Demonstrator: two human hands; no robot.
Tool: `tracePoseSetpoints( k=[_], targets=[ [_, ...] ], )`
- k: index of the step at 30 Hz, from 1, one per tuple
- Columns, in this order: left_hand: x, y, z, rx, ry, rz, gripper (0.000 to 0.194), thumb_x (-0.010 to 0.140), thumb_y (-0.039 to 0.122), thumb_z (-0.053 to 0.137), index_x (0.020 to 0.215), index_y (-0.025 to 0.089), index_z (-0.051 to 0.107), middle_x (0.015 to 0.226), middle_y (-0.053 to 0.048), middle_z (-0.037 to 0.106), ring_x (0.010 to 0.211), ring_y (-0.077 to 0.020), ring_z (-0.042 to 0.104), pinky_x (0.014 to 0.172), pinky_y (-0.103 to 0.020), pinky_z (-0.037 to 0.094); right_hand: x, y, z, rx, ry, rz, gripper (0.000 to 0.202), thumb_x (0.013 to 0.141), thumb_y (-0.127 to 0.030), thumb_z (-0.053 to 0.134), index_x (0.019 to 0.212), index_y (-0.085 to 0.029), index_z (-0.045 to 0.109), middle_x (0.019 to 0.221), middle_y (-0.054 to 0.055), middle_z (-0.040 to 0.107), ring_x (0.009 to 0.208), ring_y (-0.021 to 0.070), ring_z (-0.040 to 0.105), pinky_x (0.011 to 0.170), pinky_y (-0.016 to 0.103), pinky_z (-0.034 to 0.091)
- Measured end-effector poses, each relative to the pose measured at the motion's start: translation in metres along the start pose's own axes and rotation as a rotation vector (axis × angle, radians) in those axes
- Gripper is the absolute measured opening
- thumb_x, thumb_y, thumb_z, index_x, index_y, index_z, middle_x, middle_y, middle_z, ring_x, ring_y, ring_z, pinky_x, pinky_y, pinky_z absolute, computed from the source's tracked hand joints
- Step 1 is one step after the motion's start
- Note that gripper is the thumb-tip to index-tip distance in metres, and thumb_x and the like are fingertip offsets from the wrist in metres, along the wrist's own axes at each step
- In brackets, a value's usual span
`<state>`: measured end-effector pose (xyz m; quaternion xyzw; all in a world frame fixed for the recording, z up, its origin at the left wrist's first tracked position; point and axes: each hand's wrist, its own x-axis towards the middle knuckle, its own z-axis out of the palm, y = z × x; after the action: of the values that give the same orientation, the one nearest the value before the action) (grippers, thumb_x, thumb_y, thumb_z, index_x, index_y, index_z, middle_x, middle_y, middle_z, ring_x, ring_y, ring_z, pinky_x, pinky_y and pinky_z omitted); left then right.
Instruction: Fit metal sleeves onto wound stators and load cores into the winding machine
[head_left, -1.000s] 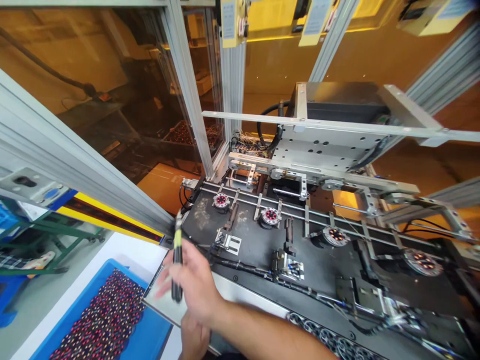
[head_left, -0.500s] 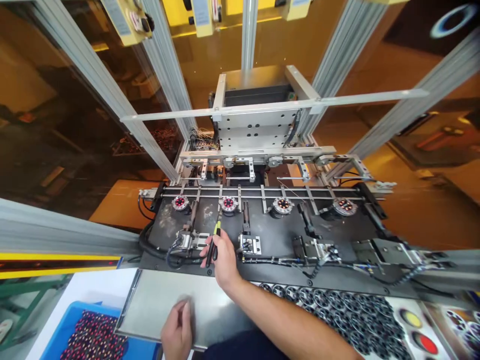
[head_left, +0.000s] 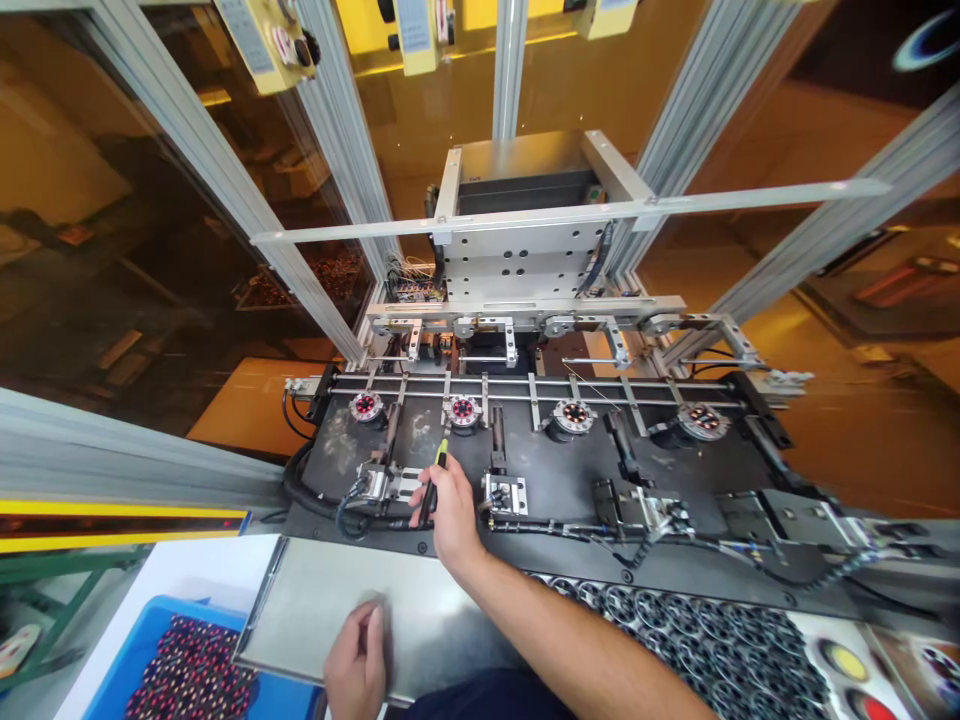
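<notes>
The right hand (head_left: 450, 510), just left of the frame's centre, has its fingers wrapped around a black tool with a yellow band (head_left: 434, 486), held like a pen with the tip pointing up the frame toward the second wound stator (head_left: 463, 411) in the row. The tip sits just short of that stator, over the black machine deck (head_left: 555, 480), a grip that appears suited to fine work at a small part.

The left hand (head_left: 358, 665), at the bottom of the frame, lies palm down on the steel plate (head_left: 315, 610), fingers loosely curled and grasping nothing. It seems to be there to steady the body while the other arm reaches forward.

Four stators sit in a line across the deck, each in its own seat under two thin guide rods (head_left: 525, 385), so that each lines up with one arm of the metal carriage (head_left: 517, 270) above. The others are at the left (head_left: 366, 407), centre right (head_left: 574, 414) and far right (head_left: 703, 420).

At the lower left a blue bin (head_left: 292, 700) holds many more wound parts, close to the left hand. At the lower right, a tray of bare metal rings (head_left: 675, 630) lies beside the right forearm.
</notes>
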<state>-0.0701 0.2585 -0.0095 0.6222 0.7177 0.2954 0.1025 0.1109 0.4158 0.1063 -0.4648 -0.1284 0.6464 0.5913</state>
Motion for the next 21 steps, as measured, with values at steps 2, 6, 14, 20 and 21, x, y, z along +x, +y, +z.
tracePoseSetpoints(
  k=[2,6,14,20,21],
  targets=[
    [0.0,-0.001,0.001,-0.003,-0.002,-0.009,0.039,0.091,0.05,0.05,0.087,0.018,0.072,0.083,-0.007,0.079,0.075,-0.0216,0.075,0.07,-0.028,0.059,0.001,0.0,0.0,-0.004,-0.002,-0.003,0.025,0.095,-0.041,0.058,0.093,-0.016,0.054,0.071,-0.005,0.056,0.043,0.003,0.046,0.035,0.013,0.035],
    [0.0,-0.002,0.001,-0.013,-0.021,-0.032,0.039,0.09,0.05,0.05,0.087,0.018,0.073,0.084,-0.007,0.079,0.077,-0.0219,0.075,0.072,-0.029,0.059,0.006,-0.002,0.002,-0.002,-0.015,-0.005,0.026,0.092,-0.042,0.057,0.092,-0.017,0.051,0.067,-0.007,0.054,0.04,0.0026,0.043,0.034,0.013,0.032],
    [0.003,0.004,-0.004,-0.039,-0.064,-0.115,0.044,0.087,0.057,0.05,0.086,0.02,0.074,0.08,-0.005,0.079,0.071,-0.0217,0.075,0.065,-0.027,0.059,-0.071,-0.035,-0.011,-0.05,-0.581,0.218,0.029,0.074,-0.04,0.069,0.084,-0.016,0.056,0.05,-0.008,0.052,0.03,0.0065,0.045,0.031,0.015,0.035],
    [0.005,0.007,-0.004,-0.021,-0.057,-0.202,0.043,0.08,0.06,0.054,0.081,0.021,0.073,0.079,-0.005,0.078,0.072,-0.0236,0.074,0.067,-0.03,0.058,-0.108,-0.087,-0.076,0.046,-0.505,0.069,0.06,0.076,-0.046,0.075,0.129,-0.025,0.054,0.097,0.002,0.06,0.063,0.0088,0.06,0.049,0.019,0.049],
    [0.004,0.008,-0.003,-0.008,-0.047,-0.218,0.041,0.08,0.059,0.054,0.082,0.022,0.072,0.081,-0.005,0.078,0.075,-0.0243,0.074,0.07,-0.031,0.057,-0.101,-0.092,-0.087,0.025,-0.398,0.003,0.055,0.079,-0.048,0.072,0.126,-0.025,0.055,0.096,0.002,0.059,0.063,0.0105,0.061,0.047,0.021,0.051]
  ],
)
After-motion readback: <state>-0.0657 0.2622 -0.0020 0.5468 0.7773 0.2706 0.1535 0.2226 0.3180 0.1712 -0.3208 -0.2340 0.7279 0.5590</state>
